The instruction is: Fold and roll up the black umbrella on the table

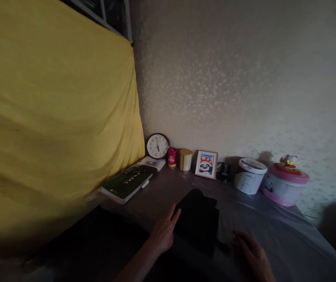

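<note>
From where I stand, a black, soft-looking thing (197, 219), perhaps folded cloth, lies on the grey-covered worktop (162, 192), just below and right of the middle of the frame. Its long axis seems to run up and down the view, with the rounded end toward the wall (215, 78) and a stepped edge on the right; the lower end sinks into shadow, so I can't make out where it stops. The left hand (164, 231) is the nearer one, right at the black thing's left edge, two fingers straight and slightly parted; I can't see whether the thumb pinches anything. The right hand (253, 250), at the lower right, sits just clear of the main dark shape, so the black thing lies to its left, between the two hands. Its fingers point left and bend a little, and in this gloom I can't tell whether they grip anything. Beyond, near the wall, stand a clock (157, 146), a red can (172, 157), a framed panda picture (206, 164) and a white tub (250, 178), while a green book (126, 182) lies left of centre by the yellow curtain (56, 117).
</note>
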### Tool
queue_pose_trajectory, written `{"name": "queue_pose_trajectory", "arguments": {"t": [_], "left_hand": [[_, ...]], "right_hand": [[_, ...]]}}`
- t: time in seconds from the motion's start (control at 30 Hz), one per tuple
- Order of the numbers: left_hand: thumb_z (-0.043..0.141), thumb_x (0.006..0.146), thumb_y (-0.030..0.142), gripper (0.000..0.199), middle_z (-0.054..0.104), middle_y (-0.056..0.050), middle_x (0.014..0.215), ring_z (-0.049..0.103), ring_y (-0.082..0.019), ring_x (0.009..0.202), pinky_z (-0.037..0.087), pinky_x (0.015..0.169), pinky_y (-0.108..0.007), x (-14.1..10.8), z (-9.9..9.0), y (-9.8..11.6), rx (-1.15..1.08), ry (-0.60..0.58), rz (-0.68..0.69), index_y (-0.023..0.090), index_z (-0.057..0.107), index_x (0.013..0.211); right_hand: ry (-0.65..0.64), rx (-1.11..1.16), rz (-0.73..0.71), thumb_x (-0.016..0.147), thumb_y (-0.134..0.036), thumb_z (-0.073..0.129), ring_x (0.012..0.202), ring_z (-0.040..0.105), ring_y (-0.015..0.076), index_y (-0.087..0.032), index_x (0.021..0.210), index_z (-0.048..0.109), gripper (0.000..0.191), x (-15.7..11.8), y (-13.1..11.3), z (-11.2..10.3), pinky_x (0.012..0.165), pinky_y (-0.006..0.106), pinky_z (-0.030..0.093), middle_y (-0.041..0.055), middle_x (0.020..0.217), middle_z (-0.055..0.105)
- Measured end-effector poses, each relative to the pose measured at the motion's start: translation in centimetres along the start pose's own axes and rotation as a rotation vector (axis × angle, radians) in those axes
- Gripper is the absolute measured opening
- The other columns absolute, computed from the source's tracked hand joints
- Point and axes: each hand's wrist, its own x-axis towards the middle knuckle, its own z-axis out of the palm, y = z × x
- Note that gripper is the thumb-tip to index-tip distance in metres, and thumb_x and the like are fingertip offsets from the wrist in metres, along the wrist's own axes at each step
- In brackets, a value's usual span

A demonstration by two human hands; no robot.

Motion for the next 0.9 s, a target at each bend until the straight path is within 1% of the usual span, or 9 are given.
{"name": "queue_pose_trajectory", "arguments": {"t": [0.1, 0.17, 0.3, 0.43, 0.6, 0.7, 0.8, 0.9], "left_hand": [[0.042, 0.065, 0.001, 0.088, 0.008, -0.005, 0.152, 0.034, -0.021, 0.130, 0.032, 0.104, -0.033, 0.22, 0.19, -0.33, -0.003, 0.016, -0.018, 0.028, 0.008, 0.141], [0.041, 0.066, 0.002, 0.086, 0.010, -0.006, 0.152, 0.033, -0.021, 0.130, 0.032, 0.104, -0.034, 0.20, 0.30, -0.40, -0.005, 0.024, -0.019, 0.026, 0.008, 0.141], [0.040, 0.067, 0.002, 0.085, 0.013, -0.005, 0.151, 0.034, -0.021, 0.130, 0.031, 0.104, -0.034, 0.09, 0.56, -0.41, 0.004, 0.033, -0.017, 0.027, 0.008, 0.141], [0.040, 0.067, 0.001, 0.084, 0.017, -0.006, 0.150, 0.032, -0.020, 0.131, 0.031, 0.104, -0.033, 0.04, 0.54, -0.37, 0.016, 0.035, -0.018, 0.026, 0.009, 0.141], [0.037, 0.070, 0.001, 0.081, 0.019, -0.005, 0.150, 0.031, -0.019, 0.131, 0.029, 0.105, -0.032, -0.09, 0.34, -0.19, 0.013, 0.039, -0.020, 0.026, 0.010, 0.141], [0.038, 0.069, 0.001, 0.082, 0.019, -0.005, 0.149, 0.031, -0.019, 0.131, 0.029, 0.105, -0.032, -0.15, 0.39, -0.12, -0.002, 0.034, -0.029, 0.027, 0.009, 0.141], [0.038, 0.068, 0.001, 0.083, 0.020, -0.005, 0.149, 0.031, -0.019, 0.131, 0.029, 0.105, -0.032, -0.17, 0.52, -0.14, -0.036, 0.032, -0.037, 0.027, 0.009, 0.141], [0.039, 0.067, 0.000, 0.084, 0.020, -0.005, 0.149, 0.030, -0.021, 0.131, 0.026, 0.106, -0.034, -0.10, 0.62, -0.16, -0.098, 0.031, -0.052, 0.028, 0.011, 0.141]], "right_hand": [[0.001, 0.002, -0.013, 0.067, -0.057, 0.055, 0.085, 0.065, 0.0250, -0.024, 0.090, 0.071, 0.043, -0.16, -0.32, -0.01, 0.072, 0.029, 0.049, 0.0059, 0.088, 0.072], [-0.012, 0.001, -0.001, 0.068, -0.056, 0.054, 0.082, 0.065, 0.0245, -0.023, 0.091, 0.070, 0.044, -0.20, -0.38, 0.01, 0.070, 0.029, 0.049, 0.0061, 0.086, 0.072], [-0.005, -0.002, -0.007, 0.068, -0.055, 0.054, 0.082, 0.065, 0.0235, -0.021, 0.091, 0.070, 0.044, -0.20, -0.24, 0.12, 0.071, 0.029, 0.048, 0.0063, 0.087, 0.071], [-0.026, 0.009, -0.002, 0.071, -0.055, 0.052, 0.080, 0.065, 0.0228, -0.020, 0.095, 0.069, 0.045, -0.25, -0.13, 0.18, 0.068, 0.028, 0.048, 0.0065, 0.086, 0.071], [-0.010, 0.004, -0.018, 0.072, -0.053, 0.053, 0.081, 0.064, 0.0218, -0.020, 0.094, 0.069, 0.043, -0.35, -0.01, 0.21, 0.070, 0.027, 0.048, 0.0061, 0.086, 0.071], [0.007, 0.012, -0.023, 0.071, -0.055, 0.053, 0.076, 0.064, 0.0215, -0.019, 0.094, 0.069, 0.046, -0.43, 0.00, 0.27, 0.066, 0.027, 0.048, 0.0066, 0.083, 0.071], [0.010, 0.013, -0.035, 0.071, -0.054, 0.053, 0.073, 0.064, 0.0206, -0.018, 0.093, 0.069, 0.045, -0.51, -0.11, 0.31, 0.064, 0.026, 0.047, 0.0060, 0.080, 0.070], [0.004, 0.018, -0.045, 0.073, -0.053, 0.053, 0.075, 0.064, 0.0204, -0.019, 0.093, 0.069, 0.043, -0.56, -0.15, 0.35, 0.066, 0.026, 0.047, 0.0055, 0.080, 0.070]]}}
